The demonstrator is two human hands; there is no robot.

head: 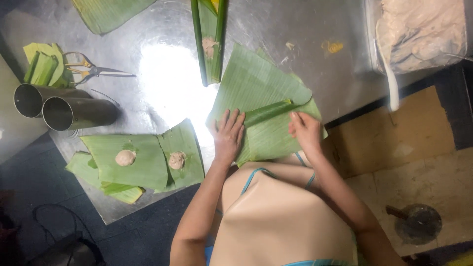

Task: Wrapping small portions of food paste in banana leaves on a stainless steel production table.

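Presently, both hands rest flat on a large banana leaf (266,98) spread at the near edge of the metal table (148,29). The left hand (228,135) lies palm-down with fingers spread on the leaf's near left corner, gripping nothing. The right hand (305,130) presses on the near right part, fingers extended toward a folded ridge (268,112) that runs diagonally between the two hands; it also grasps nothing. The leaf's near margin meets the table edge just in front of the person's apron (281,216), and its right corner slightly overhangs that edge.

Left of the hands, two smaller leaves (148,157) each carry a pale lump of dough (125,157), near but apart from the left hand. Beyond the leaf, a narrow folded leaf strip (209,39) lies lengthwise, its near end just beside the big leaf's far edge. Open metal surface shows between this strip and the scissors (93,71) at far left. Two metal cylinders (64,108) lie on their sides at the table's left edge. A clear bag of pale dough (423,29) sits at far right, well apart.
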